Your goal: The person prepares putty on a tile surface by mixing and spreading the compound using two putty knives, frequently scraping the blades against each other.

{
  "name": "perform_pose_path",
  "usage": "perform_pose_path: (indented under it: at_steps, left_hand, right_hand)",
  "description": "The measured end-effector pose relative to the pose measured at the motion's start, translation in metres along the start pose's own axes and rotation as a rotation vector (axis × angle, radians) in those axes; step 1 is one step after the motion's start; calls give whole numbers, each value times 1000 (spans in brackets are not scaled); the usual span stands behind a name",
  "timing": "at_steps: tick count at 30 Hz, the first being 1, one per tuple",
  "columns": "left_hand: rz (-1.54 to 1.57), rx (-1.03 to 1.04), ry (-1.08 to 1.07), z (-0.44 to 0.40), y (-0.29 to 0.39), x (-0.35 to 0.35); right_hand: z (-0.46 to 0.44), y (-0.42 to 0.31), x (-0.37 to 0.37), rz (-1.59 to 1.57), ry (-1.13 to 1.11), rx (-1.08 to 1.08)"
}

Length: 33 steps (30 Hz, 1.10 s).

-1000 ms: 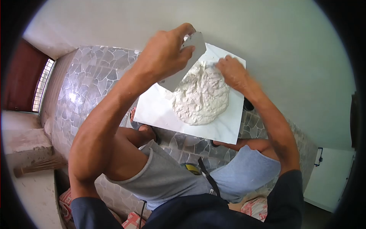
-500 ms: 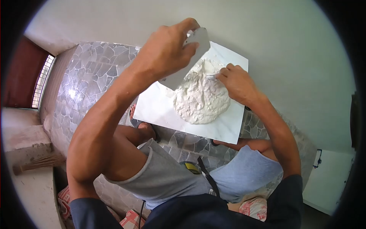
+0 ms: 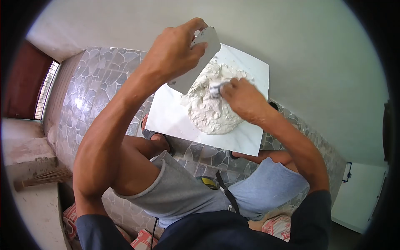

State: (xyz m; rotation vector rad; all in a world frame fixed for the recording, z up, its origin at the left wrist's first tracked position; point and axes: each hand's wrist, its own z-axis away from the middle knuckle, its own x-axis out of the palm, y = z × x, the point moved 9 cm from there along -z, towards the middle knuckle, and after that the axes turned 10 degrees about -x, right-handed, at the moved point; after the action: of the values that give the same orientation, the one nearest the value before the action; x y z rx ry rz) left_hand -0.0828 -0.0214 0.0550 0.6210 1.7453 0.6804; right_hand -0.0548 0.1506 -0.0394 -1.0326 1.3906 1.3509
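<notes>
White paste (image 3: 213, 120), one mound, on marbled board (image 3: 164, 114). Left hand (image 3: 177, 52): pinching flat grey plate (image 3: 191, 75), at paste's far left. Right hand (image 3: 246, 101): gripping small blurred tool (image 3: 215, 89) at paste. Step, seemingly: working the paste; next move calls for steady hold on both.

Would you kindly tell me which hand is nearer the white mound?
Right. The right hand is over the mound with a small tool; the left hand is off to the mound's left, holding a grey plate.
</notes>
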Motion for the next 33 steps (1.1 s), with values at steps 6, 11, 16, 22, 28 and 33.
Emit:
perform_pose_path:
  at_steps: [6, 11, 16, 22, 28, 33]
  left_hand:
    - [0, 55, 27, 6, 2, -2]
    - [19, 71, 42, 3, 5, -3]
    - [2, 54, 18, 4, 3, 0]
    - [-6, 107, 56, 4, 6, -3]
    - [-31, 127, 55, 1, 10, 4]
    - [7, 31, 9, 2, 3, -2]
  right_hand:
    - [-1, -5, -21, -47, -67, -30]
    - [7, -27, 22, -34, -99, -114]
    - [3, -8, -30, -37, -111, 9]
    - [18, -17, -4, -118, -245, -42]
    - [-12, 7, 4, 24, -30, 3]
    - [-5, 1, -9, -44, -116, -65]
